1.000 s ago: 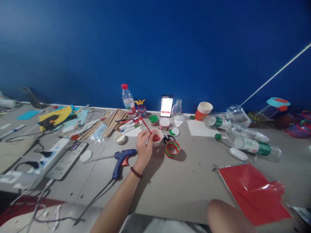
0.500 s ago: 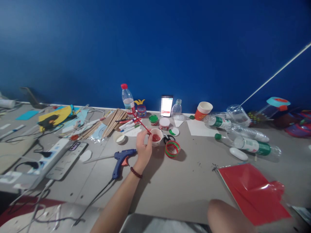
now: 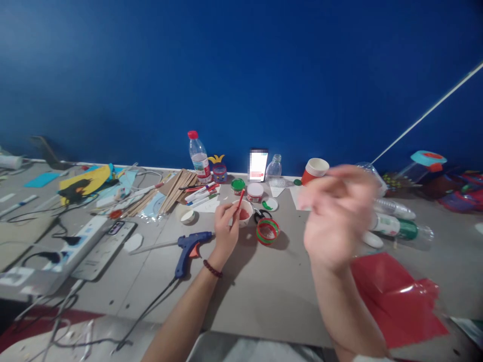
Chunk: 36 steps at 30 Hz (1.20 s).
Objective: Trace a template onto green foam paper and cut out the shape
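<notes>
My left hand (image 3: 225,229) has its fingers closed on a thin red paintbrush (image 3: 241,199), whose lower end goes down at a white paper cup (image 3: 247,207) with reddish liquid inside. The brush tip is hidden. My right hand (image 3: 335,221) is raised over the right side of the table, smeared by motion, so its fingers cannot be made out. Right of the cup sits a small round container (image 3: 268,232) ringed in red and green. Behind the cup are an open jar of green paint (image 3: 238,186) and a white-lidded jar (image 3: 255,191).
Left of my arm lies a blue glue gun (image 3: 186,249) with its cable. Black scissors (image 3: 261,215) lie by the cup. A red-capped bottle (image 3: 199,161) and a phone (image 3: 258,165) stand along the wall. Red sheets (image 3: 392,301) and plastic bottles (image 3: 407,230) lie at right.
My right hand has come up into view over the right side of the table. The paintbrush in my left hand has swung from leaning left to nearly upright.
</notes>
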Each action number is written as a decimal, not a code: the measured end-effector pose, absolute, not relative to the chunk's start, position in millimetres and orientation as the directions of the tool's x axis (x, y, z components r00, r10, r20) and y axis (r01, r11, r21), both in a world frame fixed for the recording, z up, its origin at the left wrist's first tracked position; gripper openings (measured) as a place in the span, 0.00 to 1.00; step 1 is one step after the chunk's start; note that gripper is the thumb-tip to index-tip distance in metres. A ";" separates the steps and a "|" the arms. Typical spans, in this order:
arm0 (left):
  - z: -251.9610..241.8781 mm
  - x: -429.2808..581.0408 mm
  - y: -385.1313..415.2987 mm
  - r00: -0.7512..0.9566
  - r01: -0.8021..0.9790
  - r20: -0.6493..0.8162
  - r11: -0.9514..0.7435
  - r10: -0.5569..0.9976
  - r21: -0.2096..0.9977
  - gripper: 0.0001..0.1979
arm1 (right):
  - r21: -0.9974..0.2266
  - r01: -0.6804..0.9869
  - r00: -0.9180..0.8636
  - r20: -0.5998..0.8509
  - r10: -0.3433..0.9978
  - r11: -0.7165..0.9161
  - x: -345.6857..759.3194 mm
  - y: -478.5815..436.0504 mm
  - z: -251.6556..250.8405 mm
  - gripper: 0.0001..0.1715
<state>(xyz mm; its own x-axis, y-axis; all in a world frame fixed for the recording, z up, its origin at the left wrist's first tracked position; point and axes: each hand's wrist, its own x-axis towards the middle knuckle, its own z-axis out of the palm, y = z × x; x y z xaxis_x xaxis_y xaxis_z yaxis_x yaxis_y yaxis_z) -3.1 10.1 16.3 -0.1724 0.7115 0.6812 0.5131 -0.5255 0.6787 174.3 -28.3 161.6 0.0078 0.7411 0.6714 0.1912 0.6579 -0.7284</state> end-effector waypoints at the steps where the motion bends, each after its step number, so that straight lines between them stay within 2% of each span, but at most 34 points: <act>1: 15.8 -3.2 10.0 -0.163 0.523 0.687 -0.529 0.708 0.668 0.12 | -0.746 0.174 0.000 0.653 0.758 0.643 168.5 -20.5 160.0 0.14; 3: 15.3 -3.7 10.1 -0.152 0.538 0.692 -0.529 0.705 0.657 0.12 | -0.783 0.282 -0.281 0.485 0.828 0.554 156.6 -5.9 153.8 0.15; 4: 15.2 -3.8 10.2 -0.146 0.540 0.694 -0.531 0.705 0.653 0.12 | -0.772 0.356 -0.367 0.403 0.838 0.527 151.3 0.1 149.6 0.16; 6: 15.2 -3.9 10.8 -0.125 0.540 0.706 -0.549 0.697 0.638 0.11 | -0.723 0.469 -0.429 0.315 0.847 0.507 142.9 8.8 140.4 0.14; 9: 15.3 -3.2 12.0 -0.093 0.562 0.725 -0.565 0.682 0.604 0.10 | -0.656 0.531 -0.474 0.296 0.830 0.537 137.3 16.5 129.9 0.10; 11: 14.7 -2.5 12.7 -0.102 0.589 0.698 -0.523 0.708 0.616 0.12 | -0.632 0.558 -0.477 0.286 0.831 0.537 137.4 20.9 126.3 0.14; 15: 10.3 -1.6 13.2 -0.127 0.587 0.552 -0.386 0.824 0.712 0.37 | -0.634 0.605 -0.384 0.298 0.874 0.482 141.1 30.9 121.1 0.13; 18: 5.5 -0.9 13.6 -0.126 0.527 0.432 -0.309 0.893 0.792 0.46 | -0.639 0.605 -0.367 0.306 0.878 0.475 142.4 37.5 114.4 0.11; 21: 1.9 -0.2 14.6 -0.127 0.464 0.364 -0.269 0.923 0.844 0.47 | -0.617 0.632 -0.377 0.282 0.882 0.468 141.2 42.1 106.9 0.11; 27: -0.9 0.4 16.8 -0.144 0.424 0.361 -0.272 0.921 0.864 0.44 | -0.598 0.681 -0.371 0.216 0.903 0.423 139.5 46.7 101.3 0.13; 36: 0.1 1.9 16.2 -0.135 0.423 0.395 -0.308 0.909 0.852 0.41 | -0.676 0.625 -0.349 0.206 0.914 0.391 136.8 45.3 102.2 0.13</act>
<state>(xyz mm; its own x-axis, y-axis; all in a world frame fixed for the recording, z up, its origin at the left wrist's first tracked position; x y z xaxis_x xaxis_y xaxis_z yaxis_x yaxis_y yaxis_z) 1.9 16.2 0.1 -0.1352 0.9085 0.3954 0.4231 -0.3079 0.8521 136.8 45.3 102.2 -0.3495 0.9140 0.2059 0.6249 0.3911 -0.6756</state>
